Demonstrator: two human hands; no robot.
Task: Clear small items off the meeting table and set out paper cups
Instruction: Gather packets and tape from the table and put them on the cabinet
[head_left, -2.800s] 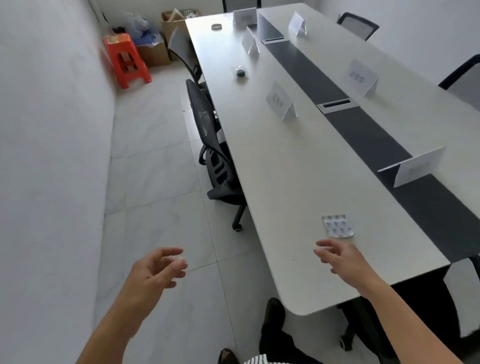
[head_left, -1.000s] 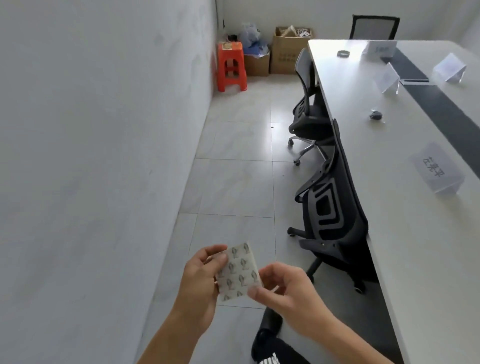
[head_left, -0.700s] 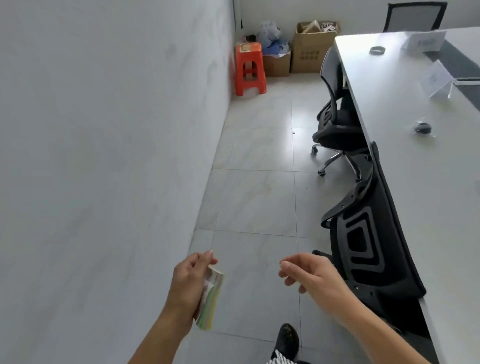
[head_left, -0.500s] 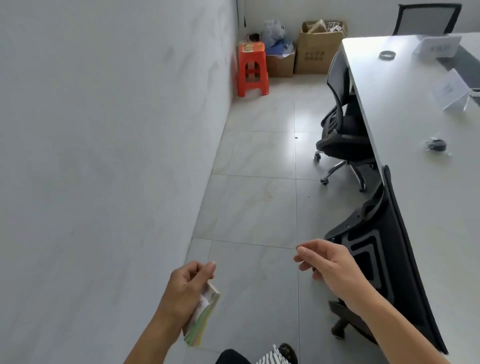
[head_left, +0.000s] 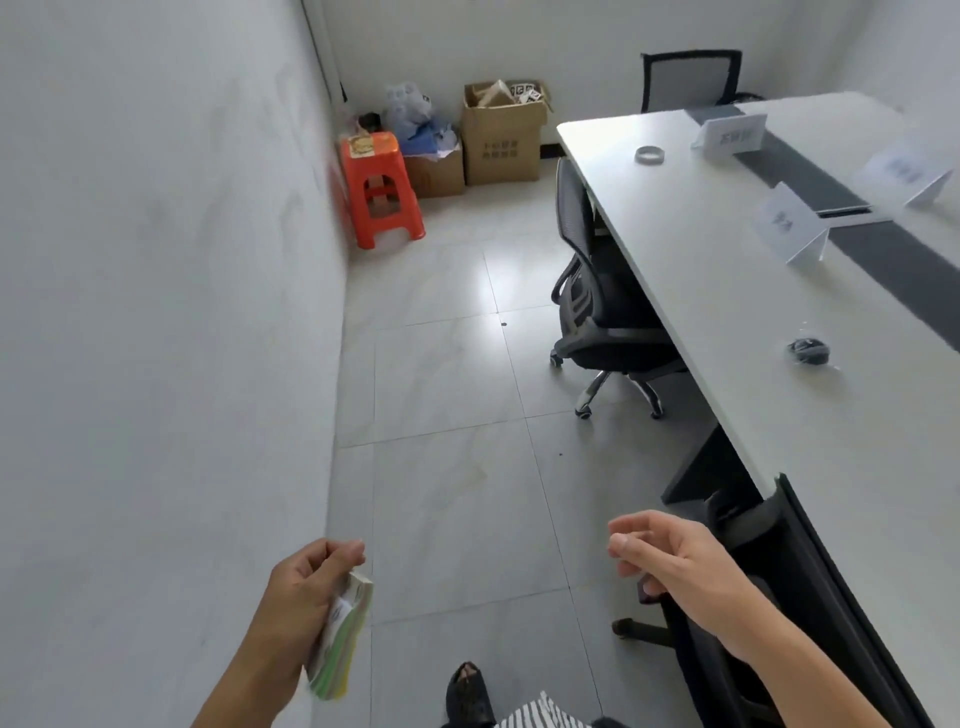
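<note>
My left hand (head_left: 298, 597) grips a small flat pack of sheets (head_left: 343, 642), seen edge-on, low over the floor near the left wall. My right hand (head_left: 675, 564) hangs in the air beside the table with loosely curled fingers and holds nothing. The long white meeting table (head_left: 727, 322) runs along the right. On it lie a small dark round item (head_left: 808, 352) and, farther off, a grey ring-shaped item (head_left: 649, 155). No paper cups are in view.
Several white name cards (head_left: 792, 228) stand on the table by its dark centre strip. Black office chairs (head_left: 597, 312) are tucked along the table's near side. An orange stool (head_left: 379, 187) and cardboard boxes (head_left: 501, 132) fill the far corner.
I took the pack from the table, passed it from both hands to the left hand alone, and walked forward along the table. My right hand let go and moved right.
</note>
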